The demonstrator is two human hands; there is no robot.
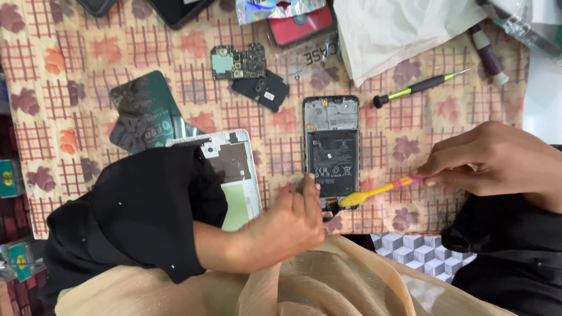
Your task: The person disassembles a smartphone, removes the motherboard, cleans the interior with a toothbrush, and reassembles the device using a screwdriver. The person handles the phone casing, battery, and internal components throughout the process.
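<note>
On patterned cloth (70, 88), opened phone (331, 146) lengthwise, top edge away.

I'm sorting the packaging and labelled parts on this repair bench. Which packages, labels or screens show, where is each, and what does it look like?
Battery label: on the opened phone at centre, black rectangle with small white marks.
Shiny pouch: top centre, crinkled iridescent foil.
Clear case sleeve: below the pouch, transparent with dark print.
Green card: left of centre, dark green, rounded corners.
White back cover: beside the left sleeve.
</note>
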